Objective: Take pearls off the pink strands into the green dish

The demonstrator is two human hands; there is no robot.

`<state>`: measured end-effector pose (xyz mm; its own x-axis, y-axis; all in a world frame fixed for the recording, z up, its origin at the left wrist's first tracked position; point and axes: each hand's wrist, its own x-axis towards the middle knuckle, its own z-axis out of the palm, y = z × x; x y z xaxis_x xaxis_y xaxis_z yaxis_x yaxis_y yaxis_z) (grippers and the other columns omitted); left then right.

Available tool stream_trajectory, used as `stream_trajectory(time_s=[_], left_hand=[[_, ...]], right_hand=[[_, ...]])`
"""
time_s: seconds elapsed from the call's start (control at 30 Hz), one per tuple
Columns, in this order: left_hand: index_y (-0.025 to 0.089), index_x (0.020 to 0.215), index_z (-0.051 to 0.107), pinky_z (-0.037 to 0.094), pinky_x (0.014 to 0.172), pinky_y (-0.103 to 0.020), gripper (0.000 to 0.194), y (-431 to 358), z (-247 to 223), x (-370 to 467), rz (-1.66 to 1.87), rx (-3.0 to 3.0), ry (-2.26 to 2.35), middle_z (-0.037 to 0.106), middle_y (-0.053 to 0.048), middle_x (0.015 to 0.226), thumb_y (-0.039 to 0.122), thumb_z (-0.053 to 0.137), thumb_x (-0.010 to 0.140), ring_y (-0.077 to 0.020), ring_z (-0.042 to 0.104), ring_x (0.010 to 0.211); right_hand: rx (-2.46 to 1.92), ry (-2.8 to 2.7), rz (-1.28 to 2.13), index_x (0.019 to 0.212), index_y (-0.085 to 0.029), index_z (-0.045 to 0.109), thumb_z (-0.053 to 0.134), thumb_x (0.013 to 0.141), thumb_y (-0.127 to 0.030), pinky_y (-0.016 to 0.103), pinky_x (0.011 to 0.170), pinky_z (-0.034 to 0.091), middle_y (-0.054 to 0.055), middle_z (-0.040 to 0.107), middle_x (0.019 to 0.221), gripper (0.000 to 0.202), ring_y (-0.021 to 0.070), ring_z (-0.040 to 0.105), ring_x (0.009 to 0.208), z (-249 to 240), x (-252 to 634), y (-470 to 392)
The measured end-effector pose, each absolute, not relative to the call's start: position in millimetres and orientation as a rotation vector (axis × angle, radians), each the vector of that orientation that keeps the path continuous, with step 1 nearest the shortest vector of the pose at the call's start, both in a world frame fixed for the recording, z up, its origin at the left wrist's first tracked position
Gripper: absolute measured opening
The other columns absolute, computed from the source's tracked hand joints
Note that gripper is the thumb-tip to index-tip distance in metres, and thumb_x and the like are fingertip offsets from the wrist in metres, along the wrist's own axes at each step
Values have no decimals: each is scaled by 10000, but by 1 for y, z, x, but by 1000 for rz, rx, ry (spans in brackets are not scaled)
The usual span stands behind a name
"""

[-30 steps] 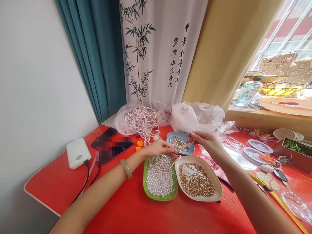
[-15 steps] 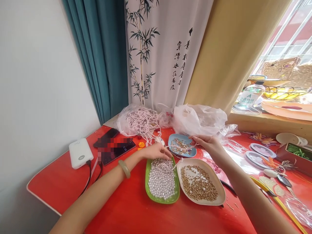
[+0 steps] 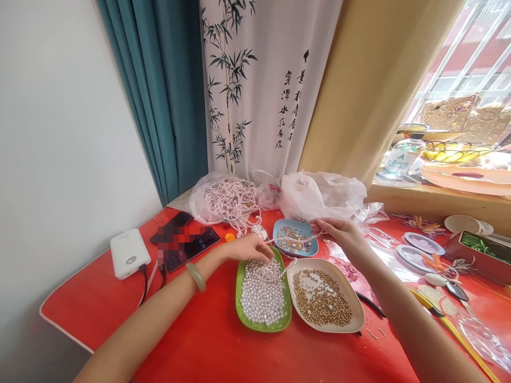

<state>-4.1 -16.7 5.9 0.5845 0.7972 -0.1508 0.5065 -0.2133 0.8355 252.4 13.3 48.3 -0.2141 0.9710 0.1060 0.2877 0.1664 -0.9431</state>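
"Looking down, where do you see your beaded strand (image 3: 313,237)?"

"You have its upper part at your right hand (image 3: 339,230), over the blue tray (image 3: 278,246). Your right thumb and forefinger appear pinched on it. You can't follow its whole course among the other beads."

"And your left hand (image 3: 251,248)?"

"Your fingertips point down at the white pearls (image 3: 262,295) in the green tray (image 3: 238,308). You can't tell whether that grip is closed on a pearl; your fingers hide it."

"How should your strand handle?"

"Expect it light and limp, likely to swing or snag. Hold it close to the end, where your right fingers are, because a slack hold could let smooth beads slide off."

"What about the loose ones?"

"They look hard, round and slippery, so pinch one across its sides with your fingertips; squeezed off-centre, it may shoot away over the red tabletop (image 3: 191,335). Mind the gold beads (image 3: 323,303) too: smaller, and close by in the cream tray (image 3: 361,314), they'd be fiddlier to pick up."
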Motion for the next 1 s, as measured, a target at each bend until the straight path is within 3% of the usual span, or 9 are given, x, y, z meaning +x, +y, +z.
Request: stream_trajectory(time_s=[0.1, 0.23, 0.4, 0.57, 0.67, 0.77, 0.87, 1.0], left_hand=[[137, 954, 653, 434, 753, -242, 325, -18, 10, -6, 369, 1913, 1043, 676, -55, 920, 279, 629, 662, -157, 603, 832], [125, 930, 654, 427, 765, -256, 293, -12, 10, -8, 642, 1953, 1148, 665, -66, 940, 311, 496, 768, -157, 591, 842], [152, 1036, 606, 375, 861, -298, 358, 1, 4, -6, 714, 2192, 1407, 623, -66, 1049, 235, 573, 689, -188, 533, 955], [147, 831, 672, 399, 806, -262, 223, 15, -3, -14, 802, 2089, 1391, 669, -42, 894, 280, 524, 730, -167, 569, 845], [121, 849, 655, 418, 739, -253, 296, 24, -1, -26, 1082, 1832, 1366, 669, -45, 772, 351, 496, 752, -154, 581, 742], [115, 879, 641, 408, 719, -244, 313, 29, 6, -35, 1271, 1663, 1330, 629, -22, 663, 365, 509, 746, -133, 558, 690], [114, 914, 621, 397, 637, -223, 306, 28, 12, -38, 1262, 1515, 1237, 595, -6, 659, 340, 543, 723, -97, 514, 608], [98, 848, 609, 375, 569, -210, 282, 24, 17, -35, 1172, 1460, 1119, 564, 4, 639, 339, 570, 707, -65, 457, 531]], right_hand=[[-1223, -1631, 1084, 887, -151, 666, 583, 665, -512, 312, 741, 480, 56, 646, 765, 432, 159, 592, 740, 50, 252, 11], [-1132, -1570, 1103, 848, -150, 656, 580, 687, -485, 300, 747, 480, 62, 630, 791, 379, 161, 582, 783, 58, 249, 3], [-975, -1497, 1115, 836, -160, 620, 559, 703, -470, 280, 647, 477, 39, 573, 713, 343, 143, 559, 702, 75, 235, 4], [-814, -1544, 1025, 865, -172, 583, 482, 764, -439, 276, 706, 449, 18, 524, 690, 304, 125, 536, 709, 93, 218, 13], [-784, -1743, 1017, 875, -169, 585, 412, 816, -421, 268, 700, 436, 1, 489, 622, 311, 113, 512, 657, 93, 209, 3], [-770, -2179, 1048, 861, -162, 609, 379, 850, -383, 268, 700, 430, 24, 555, 683, 319, 118, 527, 683, 81, 195, -20], [-734, -2625, 833, 864, -165, 622, 372, 866, -306, 276, 716, 426, 54, 605, 812, 287, 135, 543, 759, 60, 180, -41], [-704, -2921, 369, 790, -160, 619, 331, 883, -263, 293, 696, 422, 73, 596, 828, 319, 153, 534, 763, 42, 174, -53]])
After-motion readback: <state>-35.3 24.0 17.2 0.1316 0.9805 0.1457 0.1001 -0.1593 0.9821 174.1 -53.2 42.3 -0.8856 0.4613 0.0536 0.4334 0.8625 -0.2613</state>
